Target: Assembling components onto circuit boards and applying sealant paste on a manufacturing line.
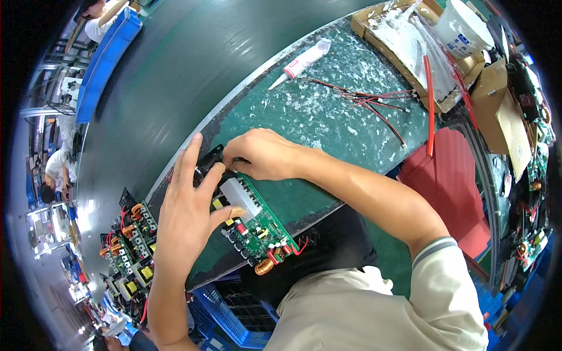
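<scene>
A green circuit board (274, 225) with a grey heatsink block (241, 198) and a copper-wound coil (264, 267) lies slanted across the bench edge. At its far end stands a black part (206, 161), which looks like a small cooling fan. My left hand (190, 207) spans this end, its fingers around the black part and its thumb over the board beside the heatsink. Against the right side of the black part, my right hand (263, 155) is closed, with its fingertips pinched together at the board's end. Whatever they pinch is hidden behind the fingers.
On the green bench lie a white glue tube (301, 63) and red-and-black wires (374, 100). A messy cardboard tray (374, 32), a white bucket (462, 29) and red sheets (448, 187) are at right. More boards (129, 251) cluster left; a blue basket (237, 319) is below.
</scene>
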Available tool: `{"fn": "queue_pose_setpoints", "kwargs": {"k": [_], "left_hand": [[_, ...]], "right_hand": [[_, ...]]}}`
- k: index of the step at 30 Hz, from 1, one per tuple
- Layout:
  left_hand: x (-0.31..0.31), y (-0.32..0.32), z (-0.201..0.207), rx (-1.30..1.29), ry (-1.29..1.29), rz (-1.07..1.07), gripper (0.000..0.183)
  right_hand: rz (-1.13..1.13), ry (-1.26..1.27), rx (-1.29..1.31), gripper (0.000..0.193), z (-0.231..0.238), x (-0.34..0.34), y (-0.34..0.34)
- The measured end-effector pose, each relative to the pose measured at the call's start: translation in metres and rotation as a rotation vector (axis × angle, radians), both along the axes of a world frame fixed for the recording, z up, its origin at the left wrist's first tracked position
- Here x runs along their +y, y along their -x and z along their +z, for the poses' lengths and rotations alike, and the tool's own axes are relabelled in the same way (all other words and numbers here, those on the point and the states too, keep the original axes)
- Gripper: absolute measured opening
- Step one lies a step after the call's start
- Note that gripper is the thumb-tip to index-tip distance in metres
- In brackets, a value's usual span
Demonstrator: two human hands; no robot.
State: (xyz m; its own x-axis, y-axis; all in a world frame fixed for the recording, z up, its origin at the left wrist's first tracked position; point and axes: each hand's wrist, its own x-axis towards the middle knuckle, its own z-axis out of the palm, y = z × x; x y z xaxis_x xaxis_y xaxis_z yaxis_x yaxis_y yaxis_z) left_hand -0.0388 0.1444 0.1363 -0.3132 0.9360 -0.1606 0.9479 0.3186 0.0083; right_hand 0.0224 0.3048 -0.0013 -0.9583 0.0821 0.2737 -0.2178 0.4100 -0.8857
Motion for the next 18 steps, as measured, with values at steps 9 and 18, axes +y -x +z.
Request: {"fn": "queue_pose_setpoints", "kwargs": {"k": [9,18], "left_hand": [[-0.002,-0.002,-0.003,-0.036,-0.026,0.012,0.069],[0.002,-0.003,-0.001,-0.081,0.022,0.071,0.064]], "right_hand": [[0.109,-0.009,0.02,0.011,0.001,0.006,0.006],[0.101,-0.164,-0.081,0.01,0.0,0.002,0.014]]}}
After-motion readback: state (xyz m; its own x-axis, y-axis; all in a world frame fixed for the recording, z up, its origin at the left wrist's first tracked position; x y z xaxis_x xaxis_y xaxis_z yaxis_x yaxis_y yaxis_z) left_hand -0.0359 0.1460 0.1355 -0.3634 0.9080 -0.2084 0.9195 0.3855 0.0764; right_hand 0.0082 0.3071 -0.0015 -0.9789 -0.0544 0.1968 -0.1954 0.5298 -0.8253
